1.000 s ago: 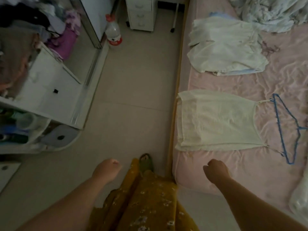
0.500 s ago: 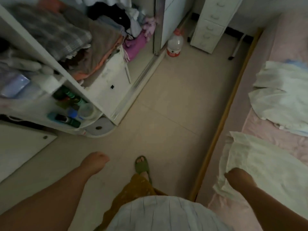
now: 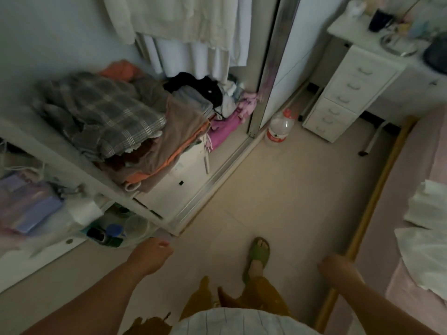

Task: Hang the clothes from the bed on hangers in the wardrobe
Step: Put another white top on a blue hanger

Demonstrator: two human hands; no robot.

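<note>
Nothing is held by the loosely curled left hand [image 3: 154,253] or right hand [image 3: 337,268], so the crumpled white garments [image 3: 430,238] risk being left behind on the pink bed [image 3: 396,281].

Two hands show, the left hand [image 3: 152,256] and the right hand [image 3: 336,268], and both hold nothing. One foot in one green slipper [image 3: 257,255] stands on the floor. One big plastic bottle [image 3: 278,128] sits by the wardrobe's sliding door. One white drawer unit [image 3: 343,97] has five drawers. Two white clothes [image 3: 433,250] lie at the bed's near edge.
</note>
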